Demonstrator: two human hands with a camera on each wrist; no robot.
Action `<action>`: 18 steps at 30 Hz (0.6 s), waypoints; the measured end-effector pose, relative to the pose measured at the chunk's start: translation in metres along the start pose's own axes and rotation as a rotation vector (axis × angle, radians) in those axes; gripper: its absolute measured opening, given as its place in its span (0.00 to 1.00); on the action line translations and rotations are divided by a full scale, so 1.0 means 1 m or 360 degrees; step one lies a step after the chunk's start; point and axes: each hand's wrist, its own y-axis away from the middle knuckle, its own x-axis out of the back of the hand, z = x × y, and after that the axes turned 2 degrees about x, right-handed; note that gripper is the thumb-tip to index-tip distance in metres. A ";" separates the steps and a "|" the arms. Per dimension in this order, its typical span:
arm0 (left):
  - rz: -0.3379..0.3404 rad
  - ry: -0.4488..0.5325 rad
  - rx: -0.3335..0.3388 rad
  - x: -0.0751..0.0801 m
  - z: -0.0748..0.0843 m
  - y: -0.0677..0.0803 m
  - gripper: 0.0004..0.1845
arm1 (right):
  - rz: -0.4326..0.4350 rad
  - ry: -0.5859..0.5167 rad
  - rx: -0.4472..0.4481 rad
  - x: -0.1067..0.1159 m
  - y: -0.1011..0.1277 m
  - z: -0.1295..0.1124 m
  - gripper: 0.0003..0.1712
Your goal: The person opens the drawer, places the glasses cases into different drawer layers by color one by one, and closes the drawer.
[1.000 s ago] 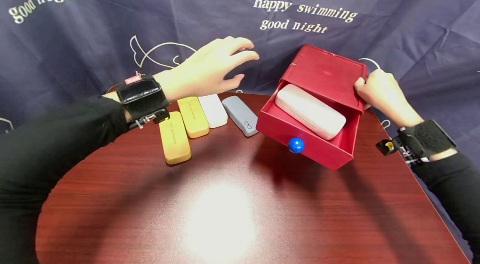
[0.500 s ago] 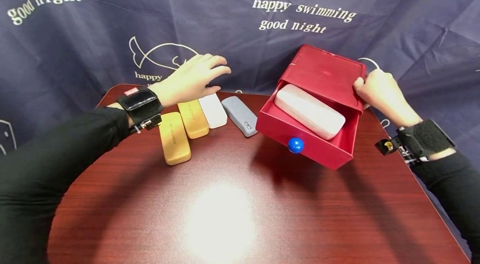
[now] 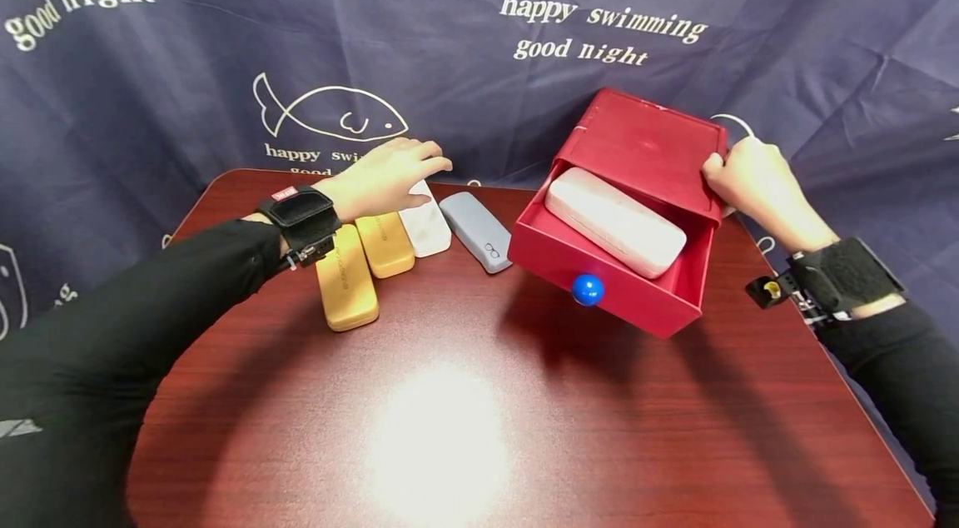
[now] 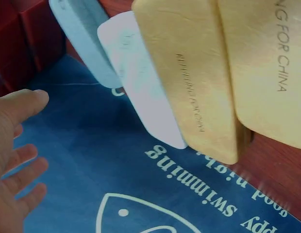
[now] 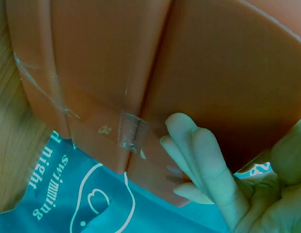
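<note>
A red drawer box (image 3: 648, 146) stands tilted at the table's back right, its drawer (image 3: 599, 295) with a blue knob (image 3: 588, 289) pulled out. A beige glasses case (image 3: 614, 220) lies in the drawer. My right hand (image 3: 725, 171) grips the box's far right corner, with its fingers (image 5: 201, 162) under the red shell (image 5: 141, 73). My left hand (image 3: 421, 178) hovers with fingers spread over the far ends of the white case (image 3: 427, 230) and a yellow case (image 3: 385, 245), holding nothing. In the left wrist view the left hand (image 4: 17, 160) is apart from the white case (image 4: 141, 82).
A second yellow case (image 3: 345, 288) and a grey case (image 3: 475, 230) lie in the same row on the dark red table (image 3: 449, 428). A navy printed cloth (image 3: 225, 37) hangs close behind. The table's right edge runs near my right forearm.
My left hand has drawn back leftwards and down from near the red box to above the row of cases. The right hand and the box have stayed put.
</note>
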 end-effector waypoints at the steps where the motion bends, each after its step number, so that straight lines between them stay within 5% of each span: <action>1: -0.0025 -0.0015 -0.0003 -0.002 -0.001 0.000 0.28 | 0.0001 0.0001 0.0003 0.000 0.000 0.000 0.23; 9: -0.0162 -0.0177 -0.0073 -0.019 -0.007 0.005 0.30 | -0.0017 -0.0006 -0.0003 -0.001 0.000 0.000 0.23; 18: -0.0372 -0.0143 0.0001 -0.024 -0.008 0.002 0.27 | -0.0012 -0.0012 -0.0018 0.000 0.001 0.000 0.23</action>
